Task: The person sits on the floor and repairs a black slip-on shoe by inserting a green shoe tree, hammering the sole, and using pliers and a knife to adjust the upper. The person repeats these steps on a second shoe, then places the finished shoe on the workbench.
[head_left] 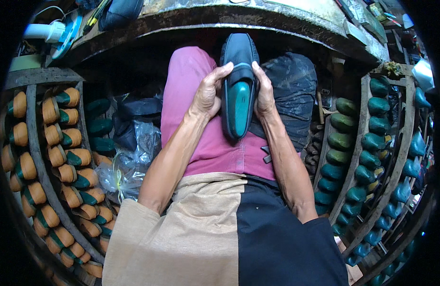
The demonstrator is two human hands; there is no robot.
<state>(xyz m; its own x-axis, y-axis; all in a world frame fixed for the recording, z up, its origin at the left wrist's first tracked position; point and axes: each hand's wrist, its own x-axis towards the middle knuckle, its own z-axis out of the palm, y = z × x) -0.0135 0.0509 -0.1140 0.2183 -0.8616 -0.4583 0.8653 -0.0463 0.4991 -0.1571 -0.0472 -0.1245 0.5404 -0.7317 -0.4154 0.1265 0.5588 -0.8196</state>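
A black loafer (240, 53) with a strap across its front rests upright over my lap, toe pointing away from me. Inside its opening shows a glossy green shoe last (239, 107). My left hand (210, 93) grips the shoe's left side, thumb laid along the upper near the strap. On the opposite side my right hand (263, 91) holds it too, its thumb by the strap's right end. The fingers of both hands are partly hidden beneath the shoe. Under it lie pink trousers (184, 76) and, over my right knee, a dark stained cloth (291, 90).
A worn workbench (220, 20) curves across the far side. Wooden racks at left hold several tan shoes (35, 190) on green lasts; racks at right carry several bare green lasts (341, 140). Clear plastic bags (146, 140) lie left of my legs. A white pipe (42, 32) stands far left.
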